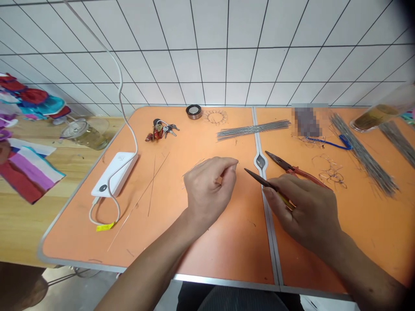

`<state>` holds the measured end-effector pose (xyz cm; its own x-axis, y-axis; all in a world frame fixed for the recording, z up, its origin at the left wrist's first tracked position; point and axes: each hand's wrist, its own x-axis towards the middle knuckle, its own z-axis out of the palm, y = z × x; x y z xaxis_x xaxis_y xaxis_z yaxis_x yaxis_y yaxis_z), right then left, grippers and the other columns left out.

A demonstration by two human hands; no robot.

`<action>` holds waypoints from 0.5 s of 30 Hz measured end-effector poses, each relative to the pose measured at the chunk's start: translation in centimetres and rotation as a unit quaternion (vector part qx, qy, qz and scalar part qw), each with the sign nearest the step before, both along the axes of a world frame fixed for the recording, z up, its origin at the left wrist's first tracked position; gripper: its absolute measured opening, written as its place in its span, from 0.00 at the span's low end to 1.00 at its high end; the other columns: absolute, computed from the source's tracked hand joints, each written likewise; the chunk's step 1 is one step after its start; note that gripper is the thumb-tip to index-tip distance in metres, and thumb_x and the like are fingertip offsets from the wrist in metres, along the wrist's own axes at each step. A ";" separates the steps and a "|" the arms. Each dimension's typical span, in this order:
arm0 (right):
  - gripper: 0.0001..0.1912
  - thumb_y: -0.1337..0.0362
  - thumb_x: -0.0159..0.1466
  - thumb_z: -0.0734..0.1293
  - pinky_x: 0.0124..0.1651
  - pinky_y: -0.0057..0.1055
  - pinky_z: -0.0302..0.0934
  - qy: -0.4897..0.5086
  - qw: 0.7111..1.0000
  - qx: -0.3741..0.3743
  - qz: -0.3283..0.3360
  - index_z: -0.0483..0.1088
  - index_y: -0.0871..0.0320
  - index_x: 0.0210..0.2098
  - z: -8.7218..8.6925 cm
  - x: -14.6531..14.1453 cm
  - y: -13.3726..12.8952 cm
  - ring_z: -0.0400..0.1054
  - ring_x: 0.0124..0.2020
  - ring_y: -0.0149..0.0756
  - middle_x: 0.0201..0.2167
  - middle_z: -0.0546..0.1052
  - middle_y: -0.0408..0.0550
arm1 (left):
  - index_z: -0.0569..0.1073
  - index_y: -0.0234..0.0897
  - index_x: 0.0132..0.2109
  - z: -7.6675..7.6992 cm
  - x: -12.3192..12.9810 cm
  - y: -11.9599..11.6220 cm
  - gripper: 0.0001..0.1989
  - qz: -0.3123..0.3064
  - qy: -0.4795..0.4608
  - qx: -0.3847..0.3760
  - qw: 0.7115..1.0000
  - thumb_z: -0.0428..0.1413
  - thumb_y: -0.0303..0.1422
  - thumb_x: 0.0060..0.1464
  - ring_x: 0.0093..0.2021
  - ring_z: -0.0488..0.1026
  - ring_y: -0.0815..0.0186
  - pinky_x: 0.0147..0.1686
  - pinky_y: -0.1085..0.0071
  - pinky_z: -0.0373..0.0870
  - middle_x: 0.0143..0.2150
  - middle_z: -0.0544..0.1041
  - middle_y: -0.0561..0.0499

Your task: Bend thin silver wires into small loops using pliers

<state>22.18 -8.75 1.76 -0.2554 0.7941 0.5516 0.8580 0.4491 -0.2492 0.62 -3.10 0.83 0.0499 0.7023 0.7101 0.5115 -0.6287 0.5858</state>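
Note:
My left hand (210, 185) is closed in a pinch above the middle of the orange table, with what looks like the tip of a thin wire at its fingertips. Its palm side is mostly hidden. To its right, my right hand (304, 207) grips slim needle-nose pliers (259, 178), dark-jawed with some yellow at the handle. Their tip points at the left fingertips, a small gap away. Just beyond the right hand lie red-handled pliers (285, 165). Fine wires (194, 166) show behind the left hand.
Wire bundles (253, 129) (363, 155) lie at the back and right. Around the table are loose wire loops (332, 172), black tape (193, 111), keys (167, 129), a white power bank (115, 172) with cable, and a tilted cup (376, 116). A metal seam (269, 224) crosses the tabletop.

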 end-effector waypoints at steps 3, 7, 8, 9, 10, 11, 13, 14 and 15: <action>0.13 0.60 0.78 0.66 0.33 0.36 0.54 0.006 1.000 -0.008 0.001 0.79 0.56 0.39 -0.4 0.0 0.3 0.76 0.30 0.36 0.27 0.79 0.44 | 0.82 0.39 0.38 -0.3 0.4 -0.3 0.11 -0.006 0.002 -0.002 1.000 0.58 0.20 0.63 0.29 0.80 0.69 0.31 0.72 0.75 0.30 0.84 0.55; 0.13 0.61 0.79 0.65 0.34 0.37 0.55 0.004 1.000 -0.011 0.011 0.79 0.57 0.41 -0.8 -0.1 0.3 0.76 0.31 0.37 0.28 0.79 0.44 | 0.81 0.39 0.38 -0.6 0.7 -0.5 0.10 -0.017 0.009 0.005 1.000 0.58 0.20 0.63 0.27 0.77 0.70 0.30 0.71 0.73 0.28 0.82 0.55; 0.13 0.62 0.79 0.65 0.34 0.37 0.55 0.005 1.000 -0.012 0.012 0.79 0.57 0.41 -0.8 -0.1 0.3 0.75 0.30 0.36 0.28 0.79 0.44 | 0.81 0.39 0.38 -0.6 0.8 -0.5 0.10 -0.019 0.008 0.007 1.000 0.58 0.20 0.63 0.27 0.77 0.70 0.30 0.71 0.72 0.28 0.82 0.55; 0.13 0.62 0.79 0.65 0.34 0.37 0.55 0.006 1.000 -0.013 0.013 0.79 0.57 0.41 -0.7 -0.1 0.3 0.75 0.30 0.36 0.28 0.79 0.43 | 0.81 0.38 0.38 -0.6 0.8 -0.5 0.10 -0.019 0.007 0.009 1.000 0.59 0.20 0.63 0.27 0.77 0.70 0.30 0.71 0.72 0.28 0.81 0.55; 0.13 0.62 0.79 0.65 0.34 0.37 0.55 0.007 1.000 -0.012 0.014 0.79 0.57 0.41 -0.7 -0.1 0.3 0.74 0.29 0.36 0.28 0.79 0.43 | 0.81 0.38 0.38 -0.7 0.8 -0.5 0.10 -0.020 0.005 0.011 1.000 0.59 0.20 0.63 0.28 0.76 0.70 0.30 0.70 0.72 0.28 0.81 0.55; 0.13 0.62 0.79 0.65 0.34 0.37 0.54 0.007 1.000 -0.012 0.015 0.79 0.57 0.41 -0.7 -0.1 0.3 0.74 0.29 0.35 0.28 0.79 0.43 | 0.81 0.38 0.39 -0.7 0.8 -0.5 0.10 -0.020 0.003 0.012 1.000 0.59 0.19 0.63 0.28 0.76 0.70 0.31 0.70 0.72 0.28 0.81 0.55; 0.13 0.62 0.78 0.65 0.34 0.37 0.54 0.006 1.000 -0.010 0.016 0.79 0.57 0.40 -0.7 -0.2 0.2 0.74 0.29 0.35 0.27 0.78 0.43 | 0.81 0.38 0.39 -0.7 0.9 -0.5 0.10 -0.020 0.002 0.013 1.000 0.59 0.19 0.63 0.28 0.76 0.70 0.31 0.70 0.72 0.28 0.80 0.56; 0.13 0.63 0.78 0.65 0.34 0.37 0.53 0.006 1.000 -0.009 0.015 0.79 0.57 0.40 -0.7 -0.2 0.2 0.73 0.29 0.35 0.27 0.78 0.43 | 0.81 0.38 0.39 -0.7 0.9 -0.5 0.10 -0.020 0.003 0.013 1.000 0.59 0.20 0.63 0.27 0.76 0.70 0.31 0.70 0.72 0.28 0.80 0.56; 0.12 0.63 0.78 0.65 0.34 0.37 0.53 0.006 1.000 -0.007 0.015 0.79 0.57 0.40 -0.6 -0.2 0.2 0.74 0.29 0.35 0.27 0.78 0.43 | 0.81 0.39 0.39 -0.7 0.9 -0.5 0.10 -0.019 0.004 0.012 1.000 0.58 0.20 0.63 0.27 0.76 0.70 0.31 0.70 0.73 0.28 0.81 0.56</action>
<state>22.01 -8.52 1.11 -0.2731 0.7941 0.5430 0.8413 0.4709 -0.2655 1.51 -3.60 0.10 0.0820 0.6823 0.7265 0.4924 -0.6615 0.5657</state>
